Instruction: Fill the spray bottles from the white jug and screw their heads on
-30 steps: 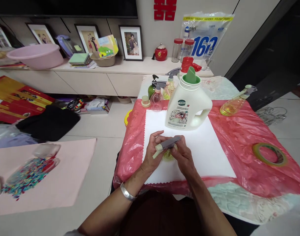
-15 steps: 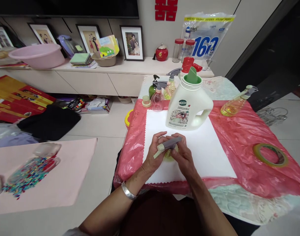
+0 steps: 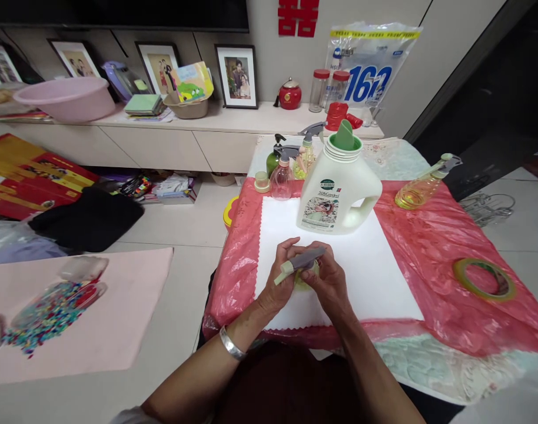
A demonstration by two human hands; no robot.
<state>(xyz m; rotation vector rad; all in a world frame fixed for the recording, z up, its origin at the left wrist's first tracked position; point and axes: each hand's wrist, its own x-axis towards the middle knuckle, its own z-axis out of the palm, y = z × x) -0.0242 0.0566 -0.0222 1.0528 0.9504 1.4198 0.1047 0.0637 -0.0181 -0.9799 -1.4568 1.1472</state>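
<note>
Both hands meet over the white cloth (image 3: pixel 375 277) at the near edge of the table. My left hand (image 3: pixel 280 282) is closed around a small yellowish spray bottle (image 3: pixel 303 277), and its grey trigger head (image 3: pixel 302 259) sticks out above the fingers. My right hand (image 3: pixel 328 282) is closed on the same bottle from the right, fingers by the grey head. The bottle body is mostly hidden between the palms. Just beyond the hands stands a big white detergent jug (image 3: pixel 337 188) with a green funnel (image 3: pixel 344 136) in its mouth.
A red plastic sheet (image 3: pixel 450 247) covers the table. Small pump and spray bottles (image 3: pixel 286 168) cluster at the far left, a yellow spray bottle (image 3: pixel 421 185) lies far right, a tape roll (image 3: pixel 483 277) sits right. On the floor left lies a pink sheet (image 3: pixel 96 318) with coloured beads.
The hands have shifted very slightly on the spray bottle, fingers closing in more around the grey head. Nothing else has moved.
</note>
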